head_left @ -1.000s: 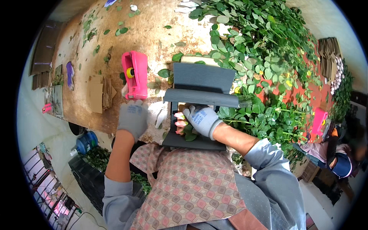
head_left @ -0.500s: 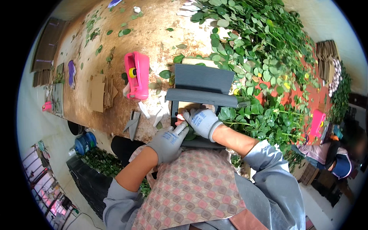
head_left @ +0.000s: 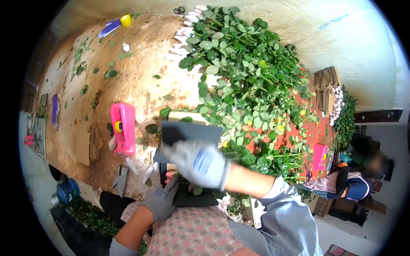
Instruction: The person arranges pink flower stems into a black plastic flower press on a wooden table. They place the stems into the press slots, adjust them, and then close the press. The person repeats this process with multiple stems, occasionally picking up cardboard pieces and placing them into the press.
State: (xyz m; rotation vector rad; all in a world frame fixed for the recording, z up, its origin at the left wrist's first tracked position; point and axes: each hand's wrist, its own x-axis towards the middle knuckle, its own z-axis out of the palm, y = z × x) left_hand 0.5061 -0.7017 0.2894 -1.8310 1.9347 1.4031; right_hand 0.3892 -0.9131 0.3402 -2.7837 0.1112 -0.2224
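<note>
My left hand (head_left: pixel 160 202), in a grey glove, is low at the near table edge, its fingers closed around a small pink rose head (head_left: pixel 170 176). Green leaves show just right of these fingers. My right hand (head_left: pixel 200 165), gloved alike, is raised over the black ribbed stand (head_left: pixel 190 131) and covers part of it. Motion smears its fingers, so any thing in them cannot be made out. A pink tape dispenser (head_left: pixel 128 143) with a yellow roll stands left of the stand. White paper strips (head_left: pixel 132 165) and a grey pointed tool (head_left: pixel 121 182) lie nearer me.
Leafy rose stems (head_left: pixel 252 64) are heaped at the back right, with pale rose heads (head_left: pixel 183 36) along their left side. Cardboard pieces (head_left: pixel 83 145) lie at left. A purple glove (head_left: pixel 110 28) and yellow roll (head_left: pixel 125 20) are far back. Another person (head_left: pixel 350 183) is at right.
My right hand has come away from my left and lifted over the stand. My left hand stays by the pink rose. The whole view has shifted, so the table appears lower and farther left.
</note>
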